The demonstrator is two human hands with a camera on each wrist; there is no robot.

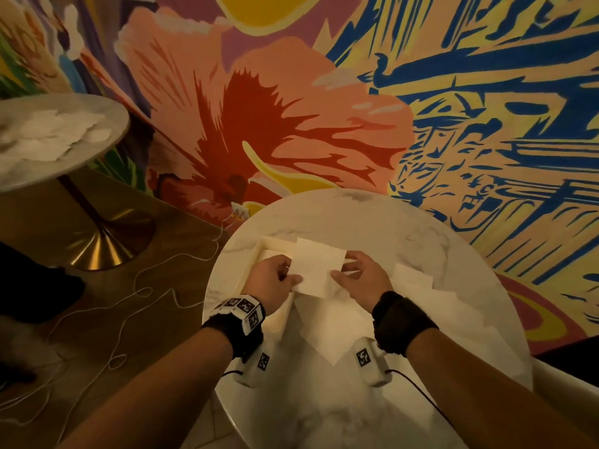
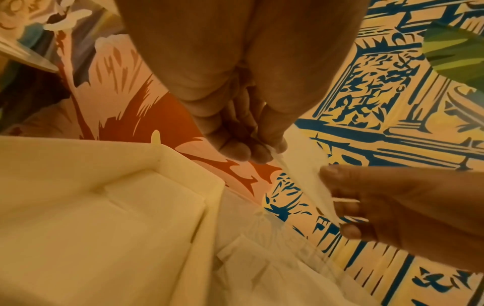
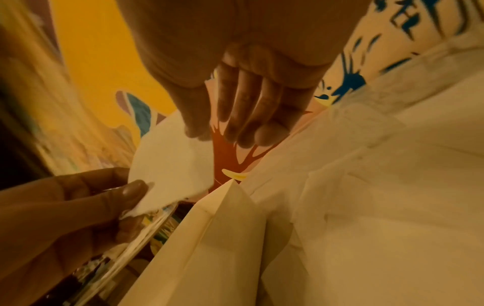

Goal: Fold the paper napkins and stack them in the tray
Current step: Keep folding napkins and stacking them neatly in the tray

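The napkin [image 1: 316, 267] is thin white paper, matt and soft, its edge slightly ragged where fingers [image 3: 136, 189] pinch it. The tray [image 2: 183, 163] looks like smooth matt cream plastic or card; which one is unclear. The counter [image 1: 372, 222] is polished white marble-look stone with grey veins. The other table's base [image 1: 100, 247] is brushed brass-coloured metal on a wood floor [image 1: 181, 241]. The wristbands [image 1: 400, 319] are dark fuzzy cloth

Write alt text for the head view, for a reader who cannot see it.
Two hands hold a white napkin in the air above a round marble table, the left hand and right hand each pinching one side. A cream tray sits to the left beneath it, more napkins lie to the right, and a bright floral mural fills the wall behind.
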